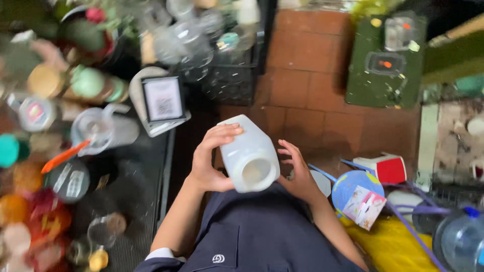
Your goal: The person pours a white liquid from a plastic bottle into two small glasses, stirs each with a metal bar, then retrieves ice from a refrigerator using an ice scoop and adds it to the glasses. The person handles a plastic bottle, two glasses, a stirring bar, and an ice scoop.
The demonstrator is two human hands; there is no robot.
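Nearest, in front of the dark blue shirt (252, 236), one white plastic jug (249, 153) is held between two hands. Its open mouth faces the person and its long axis runs away and slightly left, toward the far brick floor (307, 75). The left hand (209, 158) is wrapped around the jug's left side, fingers curled over its far shoulder and pressed on it. The right hand (300, 174) sits just beside the jug's right wall, fingers spread; whether it touches cannot be told. To the right lie one round blue fan (353, 184) and one red-and-white cup (388, 168). Left, a counter (136, 201) carries many jars and one framed card (162, 99). Far right stands one green board (383, 65).
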